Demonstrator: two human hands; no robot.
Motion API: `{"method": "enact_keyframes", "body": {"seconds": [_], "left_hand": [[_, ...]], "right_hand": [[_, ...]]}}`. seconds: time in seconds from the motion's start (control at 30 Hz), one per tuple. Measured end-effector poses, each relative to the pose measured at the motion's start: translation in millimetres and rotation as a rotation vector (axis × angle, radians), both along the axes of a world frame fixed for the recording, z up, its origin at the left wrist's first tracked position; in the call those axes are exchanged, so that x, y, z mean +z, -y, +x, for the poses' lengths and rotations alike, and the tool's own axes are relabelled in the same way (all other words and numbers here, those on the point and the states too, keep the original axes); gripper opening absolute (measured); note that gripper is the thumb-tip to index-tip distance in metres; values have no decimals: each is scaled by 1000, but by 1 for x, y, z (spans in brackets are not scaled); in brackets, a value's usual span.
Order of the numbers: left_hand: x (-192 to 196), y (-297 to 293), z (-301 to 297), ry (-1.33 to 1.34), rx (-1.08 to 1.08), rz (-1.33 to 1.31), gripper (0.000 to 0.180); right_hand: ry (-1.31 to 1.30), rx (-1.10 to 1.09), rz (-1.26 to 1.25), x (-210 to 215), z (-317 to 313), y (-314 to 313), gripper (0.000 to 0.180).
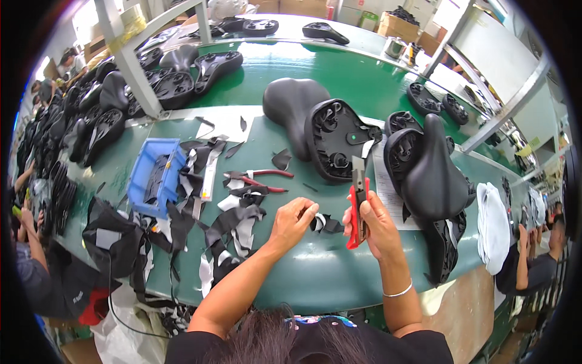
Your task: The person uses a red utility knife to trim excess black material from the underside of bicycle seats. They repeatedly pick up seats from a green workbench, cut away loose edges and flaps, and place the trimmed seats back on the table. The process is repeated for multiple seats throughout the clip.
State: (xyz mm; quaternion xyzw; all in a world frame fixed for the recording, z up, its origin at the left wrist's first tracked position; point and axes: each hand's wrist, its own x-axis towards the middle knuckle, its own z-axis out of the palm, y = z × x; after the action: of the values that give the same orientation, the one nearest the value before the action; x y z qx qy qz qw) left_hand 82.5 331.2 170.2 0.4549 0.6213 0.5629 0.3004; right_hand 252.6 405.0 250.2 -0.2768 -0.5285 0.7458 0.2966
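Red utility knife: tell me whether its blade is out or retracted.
Out: on the red utility knife in the right hand, the grey metal blade sticks out past the end of the red handle.

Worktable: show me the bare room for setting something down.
Bare: the near worktable edge between the left forearm and right forearm, and the green surface behind the middle black saddle. Crowded: left, scraps beside the blue bin; right, piled saddles.
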Motion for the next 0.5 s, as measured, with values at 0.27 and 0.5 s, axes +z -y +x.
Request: {"method": "enact_keyframes", "body": {"seconds": [0.27, 0.5], "left_hand": [[16, 66, 6, 311, 29, 260, 45], [32, 103, -10, 694, -6, 119, 59]], "right_hand": [[122, 284, -157, -34, -46, 53, 53], [36, 535, -332, -36, -74, 96, 30]]}}
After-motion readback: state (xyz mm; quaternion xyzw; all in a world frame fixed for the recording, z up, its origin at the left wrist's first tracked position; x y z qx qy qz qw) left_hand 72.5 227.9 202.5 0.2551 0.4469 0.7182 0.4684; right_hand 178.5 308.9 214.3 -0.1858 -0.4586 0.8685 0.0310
